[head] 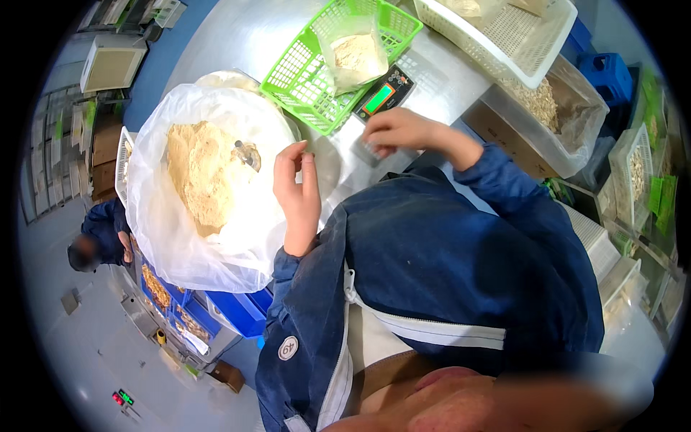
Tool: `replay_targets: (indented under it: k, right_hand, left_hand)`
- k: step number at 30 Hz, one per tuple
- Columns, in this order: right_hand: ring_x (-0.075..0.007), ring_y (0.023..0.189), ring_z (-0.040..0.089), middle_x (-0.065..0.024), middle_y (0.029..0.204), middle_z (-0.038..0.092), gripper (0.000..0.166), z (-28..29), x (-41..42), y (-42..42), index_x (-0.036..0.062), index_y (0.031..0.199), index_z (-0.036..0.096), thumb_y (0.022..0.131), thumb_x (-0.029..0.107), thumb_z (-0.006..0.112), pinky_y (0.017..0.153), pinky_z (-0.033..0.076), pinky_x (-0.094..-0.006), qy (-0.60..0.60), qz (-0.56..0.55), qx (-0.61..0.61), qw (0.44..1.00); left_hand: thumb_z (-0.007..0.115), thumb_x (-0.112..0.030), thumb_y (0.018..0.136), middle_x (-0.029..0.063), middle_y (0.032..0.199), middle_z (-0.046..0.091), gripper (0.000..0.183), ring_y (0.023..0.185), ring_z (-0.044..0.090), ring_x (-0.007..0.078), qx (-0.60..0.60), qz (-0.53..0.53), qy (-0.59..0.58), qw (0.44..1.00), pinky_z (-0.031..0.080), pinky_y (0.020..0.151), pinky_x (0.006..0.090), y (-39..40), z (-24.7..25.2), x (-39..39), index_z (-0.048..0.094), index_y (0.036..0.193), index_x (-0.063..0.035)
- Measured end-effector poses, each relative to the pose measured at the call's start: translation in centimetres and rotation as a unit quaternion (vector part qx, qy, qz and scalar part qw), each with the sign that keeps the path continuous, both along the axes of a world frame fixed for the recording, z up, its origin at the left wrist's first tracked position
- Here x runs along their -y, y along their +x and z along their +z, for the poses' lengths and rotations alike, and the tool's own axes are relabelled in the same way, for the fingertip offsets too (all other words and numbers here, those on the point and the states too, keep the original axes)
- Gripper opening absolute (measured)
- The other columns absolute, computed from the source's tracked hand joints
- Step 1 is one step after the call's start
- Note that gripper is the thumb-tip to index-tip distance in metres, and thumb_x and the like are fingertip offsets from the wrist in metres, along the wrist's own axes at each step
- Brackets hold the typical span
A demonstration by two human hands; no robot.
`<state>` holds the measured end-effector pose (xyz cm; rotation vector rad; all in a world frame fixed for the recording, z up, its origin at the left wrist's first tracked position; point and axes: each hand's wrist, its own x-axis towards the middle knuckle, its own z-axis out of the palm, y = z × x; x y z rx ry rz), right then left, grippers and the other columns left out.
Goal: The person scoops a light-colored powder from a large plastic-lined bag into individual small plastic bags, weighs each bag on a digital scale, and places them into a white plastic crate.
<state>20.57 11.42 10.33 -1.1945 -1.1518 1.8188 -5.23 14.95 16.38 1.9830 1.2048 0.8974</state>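
My left hand (pixel 297 194) is at the right rim of a large white plastic bag (pixel 156 237) with its thumb and fingers a little apart and nothing between them. Pale tan powder (pixel 202 173) fills the bag's middle, and the dark handle of a tool (pixel 248 156) sticks out of it. My right hand (pixel 402 129), curled and blurred, hovers just in front of a digital scale (pixel 386 94) with a lit green display. A blurred greyish patch shows under its fingers; whether it is held I cannot tell. Beside the scale, a clear bag of powder (pixel 356 56) stands in a green plastic basket (pixel 294 70).
Around me is a shiny metal table (pixel 227 38). At the right stand a white perforated crate (pixel 486 51) and a lined box of dried pieces (pixel 540 108). Blue trays (pixel 237 313) lie beyond the big bag, with another person (pixel 102 232) at the far left.
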Motion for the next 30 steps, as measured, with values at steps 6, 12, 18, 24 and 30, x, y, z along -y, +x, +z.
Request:
replay_targets:
  k: [6, 12, 18, 24, 30]
  right_hand:
    - [-0.0173, 0.105, 0.062, -0.0095, 0.117, 0.064, 0.033, 1.2, -4.5, -16.0, 0.0012, 0.124, 0.059, 0.102, 0.025, 0.054, 0.090, 0.051, -0.0305, -0.094, -0.030, -0.379, 0.920]
    - [-0.0220, 0.129, 0.050, -0.0086, 0.134, 0.059, 0.043, 8.1, -4.8, -23.4, 0.0078, 0.133, 0.058, 0.102, 0.037, 0.051, 0.109, 0.037, -0.0378, 0.256, 0.013, -0.175, 0.951]
    - [-0.0312, 0.132, 0.050, -0.0138, 0.141, 0.056, 0.045, 4.8, -8.3, -26.2, 0.0133, 0.131, 0.061, 0.094, 0.039, 0.058, 0.111, 0.029, -0.0563, 0.670, 0.028, 0.238, 0.703]
    - [-0.0340, 0.101, 0.065, -0.0158, 0.114, 0.065, 0.030, 6.4, -14.7, -23.4, 0.0079, 0.116, 0.066, 0.087, 0.017, 0.064, 0.086, 0.053, -0.0440, 0.553, -0.043, 0.391, 0.735]
    - [-0.0351, 0.097, 0.067, -0.0172, 0.110, 0.064, 0.025, 4.3, -18.2, -26.5, 0.0074, 0.104, 0.069, 0.084, 0.022, 0.067, 0.080, 0.055, -0.0453, 0.343, 0.146, 0.615, 0.695]
  left_hand:
    - [0.044, -0.034, 0.105, 0.0211, 0.122, 0.063, 0.043, 0.110, 0.059, 0.0380, -0.153, -0.044, 0.234, 0.959, 0.042, 0.099, 0.0466, -1.5, 1.0, -0.6, 0.062, 0.120, 0.0023]
    - [0.032, -0.048, 0.107, 0.0204, 0.148, 0.045, 0.061, 0.133, 0.046, 0.0314, 0.188, 0.270, -0.106, 0.938, 0.035, 0.114, 0.0449, -13.1, -2.0, -1.3, 0.040, 0.147, -0.0028]
    - [0.037, -0.054, 0.104, 0.0221, 0.157, 0.033, 0.070, 0.143, 0.036, 0.0374, 0.665, 0.113, -0.349, 0.650, 0.029, 0.118, 0.0501, -15.0, 5.8, 3.4, 0.031, 0.153, -0.0052]
    - [0.037, -0.041, 0.107, 0.0211, 0.148, 0.045, 0.053, 0.130, 0.051, 0.0327, 0.468, 0.323, -0.156, 0.808, 0.045, 0.104, 0.0425, -23.8, 5.3, 8.0, 0.041, 0.147, -0.0064]
    - [0.046, -0.030, 0.105, 0.0153, 0.130, 0.058, 0.038, 0.105, 0.060, 0.0235, 0.552, 0.270, -0.291, 0.733, 0.051, 0.086, 0.0347, -25.7, 1.1, 10.2, 0.052, 0.133, -0.0054]
